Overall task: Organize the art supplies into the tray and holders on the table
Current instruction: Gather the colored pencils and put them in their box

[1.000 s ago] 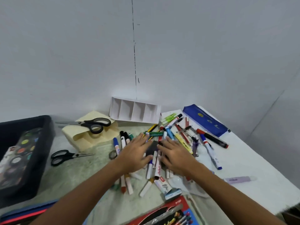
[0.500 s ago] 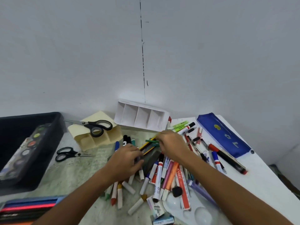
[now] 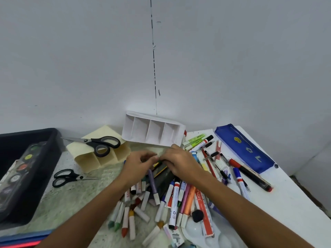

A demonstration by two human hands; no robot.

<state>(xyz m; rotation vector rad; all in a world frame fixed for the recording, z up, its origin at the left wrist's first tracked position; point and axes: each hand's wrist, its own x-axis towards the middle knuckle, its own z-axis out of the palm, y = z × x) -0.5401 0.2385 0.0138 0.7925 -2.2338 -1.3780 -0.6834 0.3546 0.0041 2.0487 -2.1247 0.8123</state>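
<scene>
A pile of markers, pens and crayons [image 3: 172, 197] lies spread over the table's middle. My left hand [image 3: 138, 165] and my right hand [image 3: 180, 161] meet at the far end of the pile, fingers curled around a small bunch of pencils [image 3: 160, 165] showing yellow and dark between them. The white holder [image 3: 154, 133] with several compartments lies on its side just beyond my hands. A cream paper holder [image 3: 89, 158] lies to the left, with large black scissors [image 3: 100, 144] on it. The black tray [image 3: 53, 149] stands at the far left, holding a paint set [image 3: 18, 169].
Small black scissors [image 3: 66, 177] lie between tray and pile. A blue pencil case [image 3: 245, 147] and a black-and-red marker [image 3: 250, 176] lie at the right. A white mixing palette [image 3: 197, 233] and a ruler [image 3: 204, 212] sit near me. The wall stands close behind.
My left hand has moved up and right to meet my right hand over the pencils. The camera has come closer to the table.
</scene>
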